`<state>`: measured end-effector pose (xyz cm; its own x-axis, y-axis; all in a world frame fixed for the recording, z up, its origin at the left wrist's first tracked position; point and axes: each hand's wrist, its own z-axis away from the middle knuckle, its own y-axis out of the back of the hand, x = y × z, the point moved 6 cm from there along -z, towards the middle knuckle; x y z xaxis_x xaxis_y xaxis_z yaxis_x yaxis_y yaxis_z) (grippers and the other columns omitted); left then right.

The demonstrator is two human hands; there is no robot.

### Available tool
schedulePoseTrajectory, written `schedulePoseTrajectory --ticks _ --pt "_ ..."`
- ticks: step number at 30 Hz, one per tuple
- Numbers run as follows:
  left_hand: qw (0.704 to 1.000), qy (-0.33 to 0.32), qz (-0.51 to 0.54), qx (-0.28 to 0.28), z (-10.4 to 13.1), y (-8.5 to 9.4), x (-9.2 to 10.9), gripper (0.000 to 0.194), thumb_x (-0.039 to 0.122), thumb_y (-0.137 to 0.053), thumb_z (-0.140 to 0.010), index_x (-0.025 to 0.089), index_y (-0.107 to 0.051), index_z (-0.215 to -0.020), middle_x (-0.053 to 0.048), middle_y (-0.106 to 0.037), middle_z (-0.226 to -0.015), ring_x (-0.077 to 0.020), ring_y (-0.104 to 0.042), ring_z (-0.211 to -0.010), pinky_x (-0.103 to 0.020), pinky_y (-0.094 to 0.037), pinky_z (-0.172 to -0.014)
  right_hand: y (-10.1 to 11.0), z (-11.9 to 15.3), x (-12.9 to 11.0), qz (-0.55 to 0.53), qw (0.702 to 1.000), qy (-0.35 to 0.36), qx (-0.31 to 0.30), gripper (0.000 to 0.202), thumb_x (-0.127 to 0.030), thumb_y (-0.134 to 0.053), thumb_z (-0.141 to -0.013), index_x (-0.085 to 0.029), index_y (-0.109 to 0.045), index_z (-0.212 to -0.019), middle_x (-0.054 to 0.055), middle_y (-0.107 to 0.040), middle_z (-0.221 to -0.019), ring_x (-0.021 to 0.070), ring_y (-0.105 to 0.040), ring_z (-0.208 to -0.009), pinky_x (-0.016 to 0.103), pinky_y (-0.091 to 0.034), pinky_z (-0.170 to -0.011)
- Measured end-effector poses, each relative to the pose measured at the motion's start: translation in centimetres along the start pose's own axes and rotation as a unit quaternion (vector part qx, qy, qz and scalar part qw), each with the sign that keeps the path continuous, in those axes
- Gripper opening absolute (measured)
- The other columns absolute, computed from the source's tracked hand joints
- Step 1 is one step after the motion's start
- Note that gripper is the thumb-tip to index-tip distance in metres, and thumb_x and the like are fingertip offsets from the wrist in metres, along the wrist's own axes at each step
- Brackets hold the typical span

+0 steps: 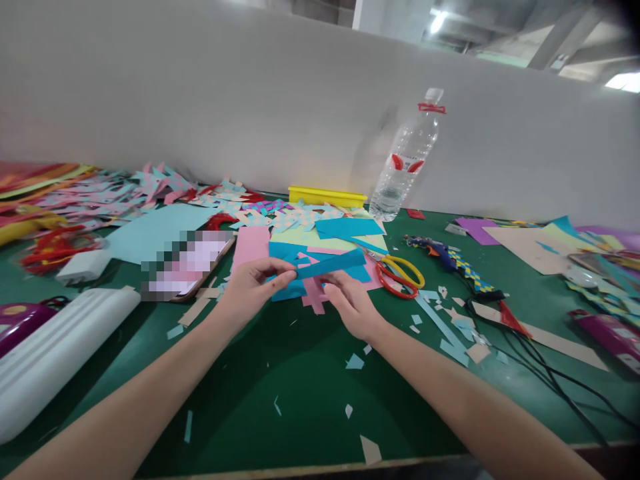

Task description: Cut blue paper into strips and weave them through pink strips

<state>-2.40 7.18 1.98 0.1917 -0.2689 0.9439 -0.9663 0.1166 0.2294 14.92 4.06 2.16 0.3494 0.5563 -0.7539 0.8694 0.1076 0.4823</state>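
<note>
My left hand pinches the left end of a blue paper strip, thumb on top. The strip slants up to the right above the papers. Below the strip's right part is my right hand, its thumb and fingers curled close to a pink woven paper piece; whether they grip it is hard to see. Blue sheets lie beneath and behind the hands, with a pink sheet to their left. Scissors with red and yellow handles rest just right of the papers.
A plastic bottle leans against the grey partition. A phone and a white device lie left. Woven paper strips are heaped at the back left. Black cables and scraps lie right on the green table.
</note>
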Motion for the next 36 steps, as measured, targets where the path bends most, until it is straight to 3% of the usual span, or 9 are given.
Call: schedulePoseTrajectory --ticks 2,4,10,20,24,30,36 --pt "1.0 0.002 0.003 0.016 0.0 0.2 0.0 0.025 0.04 -0.072 -0.071 0.018 -0.07 -0.08 -0.006 -0.07 -0.081 -0.0172 -0.063 -0.072 -0.025 -0.05 -0.062 -0.1 -0.1 0.4 -0.028 0.999 -0.021 0.01 0.03 -0.038 -0.052 -0.089 -0.022 -0.058 -0.114 0.007 -0.067 -0.11 0.02 -0.064 -0.102 0.033 -0.053 -0.084" --pt "1.0 -0.006 -0.002 0.025 0.0 0.4 0.1 0.024 0.04 -0.072 -0.071 0.018 -0.07 -0.081 -0.005 -0.071 -0.081 -0.018 -0.063 -0.075 -0.026 -0.051 -0.064 -0.1 -0.1 0.9 -0.026 0.998 -0.043 0.032 0.028 -0.04 -0.059 -0.084 -0.022 -0.062 -0.106 0.005 -0.069 -0.102 0.0194 -0.066 -0.096 0.033 -0.054 -0.082" --pt "0.999 -0.022 -0.023 0.021 0.1 0.4 0.3 0.023 0.041 -0.071 -0.072 0.019 -0.071 -0.079 -0.006 -0.071 -0.081 -0.0193 -0.064 -0.076 -0.027 -0.052 -0.063 0.6 0.1 1.0 0.023 0.994 -0.053 0.093 0.017 -0.036 -0.06 -0.085 -0.022 -0.07 -0.09 0.004 -0.074 -0.087 0.0184 -0.069 -0.081 0.031 -0.055 -0.073" --pt "0.999 -0.026 -0.032 0.01 0.0 0.3 0.3 0.021 0.038 -0.072 -0.073 0.018 -0.07 -0.078 -0.004 -0.07 -0.077 -0.016 -0.061 -0.068 -0.023 -0.048 -0.058 0.1 0.1 0.4 0.034 0.998 0.011 0.053 0.02 -0.033 -0.055 -0.088 -0.029 -0.069 -0.102 0.0 -0.073 -0.081 0.0209 -0.069 -0.075 0.036 -0.055 -0.071" --pt "0.999 -0.025 -0.038 0.007 0.1 0.2 0.4 0.022 0.04 -0.07 -0.074 0.019 -0.07 -0.078 -0.004 -0.069 -0.076 -0.0163 -0.062 -0.068 -0.023 -0.048 -0.056 0.0 0.1 0.3 0.031 0.998 0.006 0.052 0.019 -0.033 -0.055 -0.088 -0.026 -0.069 -0.1 0.001 -0.074 -0.091 0.0205 -0.069 -0.083 0.033 -0.056 -0.074" --pt "0.997 -0.03 -0.065 -0.001 0.0 0.0 -0.2 0.023 0.042 -0.07 -0.075 0.019 -0.07 -0.079 -0.005 -0.07 -0.079 -0.0173 -0.062 -0.071 -0.026 -0.05 -0.062 -0.2 0.3 0.6 0.024 0.997 -0.049 0.051 0.022 -0.039 -0.057 -0.086 -0.02 -0.066 -0.09 0.004 -0.074 -0.085 0.0186 -0.071 -0.078 0.027 -0.056 -0.061" --pt "0.994 -0.042 -0.099 -0.024 0.0 -0.3 -0.5 0.019 0.04 -0.068 -0.077 0.021 -0.071 -0.078 -0.002 -0.069 -0.076 -0.0155 -0.061 -0.069 -0.025 -0.046 -0.062 -0.4 0.1 0.6 -0.005 0.998 -0.058 0.021 0.027 -0.038 -0.049 -0.091 -0.022 -0.07 -0.086 0.002 -0.074 -0.076 0.0181 -0.071 -0.07 0.026 -0.054 -0.059"
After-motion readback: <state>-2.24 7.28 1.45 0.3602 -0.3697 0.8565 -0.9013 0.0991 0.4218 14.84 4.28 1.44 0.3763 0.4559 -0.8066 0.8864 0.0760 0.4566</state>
